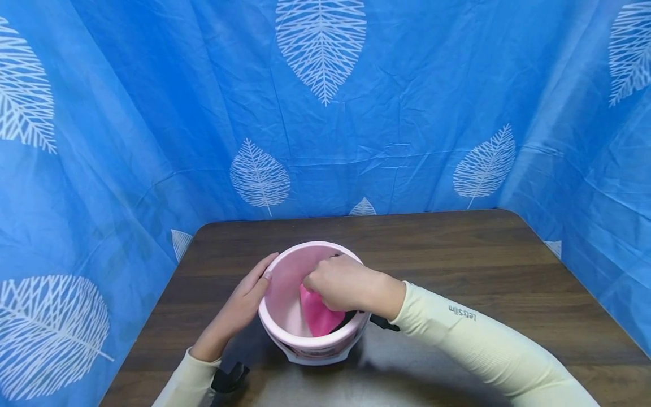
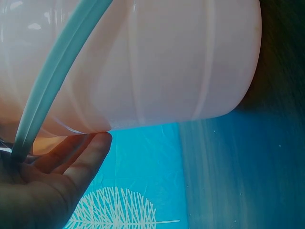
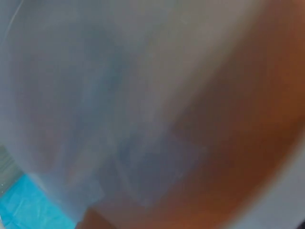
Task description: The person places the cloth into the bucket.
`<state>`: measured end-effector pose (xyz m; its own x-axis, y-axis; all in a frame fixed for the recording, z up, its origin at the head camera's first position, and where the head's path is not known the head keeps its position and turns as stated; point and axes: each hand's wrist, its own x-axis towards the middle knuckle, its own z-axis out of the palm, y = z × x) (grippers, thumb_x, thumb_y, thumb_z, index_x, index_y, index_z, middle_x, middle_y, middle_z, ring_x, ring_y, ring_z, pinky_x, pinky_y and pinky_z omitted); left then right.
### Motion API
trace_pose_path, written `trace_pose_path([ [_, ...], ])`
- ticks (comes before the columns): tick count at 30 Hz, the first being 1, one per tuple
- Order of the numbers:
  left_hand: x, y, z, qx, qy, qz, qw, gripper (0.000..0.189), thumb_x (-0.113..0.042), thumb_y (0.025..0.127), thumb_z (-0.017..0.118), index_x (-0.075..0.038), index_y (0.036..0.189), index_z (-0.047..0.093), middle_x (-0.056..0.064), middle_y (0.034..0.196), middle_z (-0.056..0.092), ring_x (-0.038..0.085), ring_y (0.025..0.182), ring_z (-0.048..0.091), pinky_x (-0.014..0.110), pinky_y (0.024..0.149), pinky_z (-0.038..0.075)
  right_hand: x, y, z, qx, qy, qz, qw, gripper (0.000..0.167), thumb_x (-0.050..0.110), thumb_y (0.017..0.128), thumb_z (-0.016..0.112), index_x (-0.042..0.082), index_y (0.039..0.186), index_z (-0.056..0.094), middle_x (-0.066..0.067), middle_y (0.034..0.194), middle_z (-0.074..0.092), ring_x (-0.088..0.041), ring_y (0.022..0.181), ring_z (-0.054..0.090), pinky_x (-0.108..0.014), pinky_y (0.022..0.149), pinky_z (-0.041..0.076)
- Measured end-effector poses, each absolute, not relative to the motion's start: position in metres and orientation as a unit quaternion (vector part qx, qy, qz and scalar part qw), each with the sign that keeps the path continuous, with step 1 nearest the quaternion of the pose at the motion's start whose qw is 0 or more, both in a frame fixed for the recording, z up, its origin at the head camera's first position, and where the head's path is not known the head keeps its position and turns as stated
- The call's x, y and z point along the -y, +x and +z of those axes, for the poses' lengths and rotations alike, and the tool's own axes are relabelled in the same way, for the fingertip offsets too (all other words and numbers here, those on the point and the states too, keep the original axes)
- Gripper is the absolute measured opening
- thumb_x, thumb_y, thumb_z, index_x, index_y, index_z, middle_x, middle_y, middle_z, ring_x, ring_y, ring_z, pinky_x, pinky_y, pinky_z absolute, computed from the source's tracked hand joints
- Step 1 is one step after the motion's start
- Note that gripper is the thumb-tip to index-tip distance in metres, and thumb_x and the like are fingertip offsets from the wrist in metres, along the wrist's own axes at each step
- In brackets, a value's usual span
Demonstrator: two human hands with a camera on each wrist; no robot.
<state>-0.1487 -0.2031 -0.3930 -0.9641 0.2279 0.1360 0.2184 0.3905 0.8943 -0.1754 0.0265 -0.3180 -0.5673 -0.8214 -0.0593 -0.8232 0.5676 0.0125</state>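
A round pink bucket (image 1: 277, 316) stands on the table. My left hand (image 1: 244, 299) rests against its left side with the thumb at the rim; in the left wrist view its fingers (image 2: 90, 160) lie fairly straight along the outer wall. My right hand (image 1: 341, 282) reaches over the rim into the bucket, fingers curled, gripping a bright pink cloth-like piece (image 1: 317, 314) with a black part beside it. That piece hangs down inside the bucket, partly hidden by the hand. The bucket's wall fills much of the right wrist view, blurred.
The bucket's handle (image 2: 62, 67) hangs down along its outer wall. Under everything is a dark wood-grain table (image 1: 458, 254). A blue curtain (image 1: 396, 113) with white leaf prints surrounds the table at the back and sides. Dark straps (image 1: 230, 377) sit at the wrists.
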Motion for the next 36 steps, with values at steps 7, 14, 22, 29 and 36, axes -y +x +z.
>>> trace_pose_path([
  [7,0.202,-0.149,-0.393,-0.833,0.132,0.537,0.007,0.05,-0.019,0.11,0.037,-0.003,0.157,0.032,0.02,0.159,0.036,0.04,0.144,0.037,0.058,0.112,0.035,-0.029,-0.174,-0.319,-0.89,-0.454,0.016,0.032,0.019,0.009,0.088,0.076,0.016,0.105,0.078,0.002,0.083,0.071,-0.011,0.073,0.064,-0.022,0.069,0.053],
  [14,0.201,-0.148,-0.393,-0.834,0.131,0.536,0.008,0.05,-0.021,0.111,0.037,-0.004,0.157,0.032,0.02,0.159,0.036,0.041,0.143,0.038,0.058,0.111,0.035,-0.034,-0.174,-0.32,-0.892,-0.451,0.0,0.024,0.018,0.011,0.09,0.074,0.014,0.107,0.078,0.002,0.084,0.072,-0.011,0.071,0.062,-0.022,0.066,0.051],
  [22,0.201,-0.148,-0.392,-0.837,0.127,0.532,0.015,0.051,-0.021,0.111,0.038,-0.003,0.158,0.031,0.02,0.16,0.035,0.04,0.145,0.035,0.058,0.113,0.032,-0.046,-0.174,-0.319,-0.892,-0.451,-0.024,0.01,0.022,0.023,0.093,0.073,0.014,0.112,0.076,0.001,0.09,0.074,-0.013,0.081,0.068,-0.028,0.07,0.056],
  [29,0.202,-0.146,-0.387,-0.847,0.116,0.519,0.018,0.053,-0.023,0.11,0.043,-0.004,0.158,0.031,0.021,0.16,0.034,0.042,0.145,0.035,0.057,0.112,0.033,-0.059,-0.173,-0.316,-0.884,-0.466,-0.026,-0.035,0.03,0.029,0.091,0.077,0.015,0.117,0.071,0.0,0.101,0.07,-0.018,0.093,0.067,-0.038,0.075,0.057],
  [36,0.203,-0.147,-0.385,-0.845,0.124,0.519,0.019,0.053,-0.022,0.109,0.045,-0.002,0.157,0.032,0.022,0.157,0.038,0.041,0.142,0.041,0.055,0.111,0.036,-0.069,-0.173,-0.315,-0.886,-0.458,-0.027,-0.067,0.034,0.032,0.091,0.075,0.015,0.121,0.071,-0.003,0.113,0.07,-0.022,0.103,0.065,-0.042,0.081,0.055],
])
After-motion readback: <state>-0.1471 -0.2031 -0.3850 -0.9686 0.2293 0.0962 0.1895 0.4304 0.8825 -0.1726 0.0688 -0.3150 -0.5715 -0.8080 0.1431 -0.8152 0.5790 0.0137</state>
